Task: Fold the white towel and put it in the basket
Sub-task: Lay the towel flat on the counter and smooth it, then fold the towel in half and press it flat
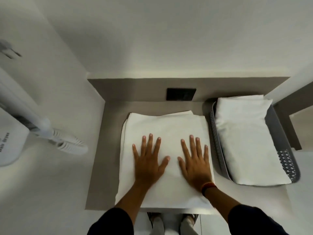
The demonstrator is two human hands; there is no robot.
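Note:
A white towel [166, 128] lies folded into a thick rectangle on the grey counter [111, 150] in front of me. My left hand [149, 158] rests flat on it, palm down, fingers spread. Beside it, my right hand [194, 160] is pressed flat on the towel the same way; a red and dark band sits on that wrist. Neither hand grips anything. To the right stands a grey perforated basket [288, 165], and a folded white towel [247, 138] fills it.
A black socket plate [181, 94] sits on the back wall of the counter. A white wall-mounted hair dryer with a coiled cord [67, 143] hangs on the left wall. White walls close the counter in at the back and left. My feet show below the counter's front edge.

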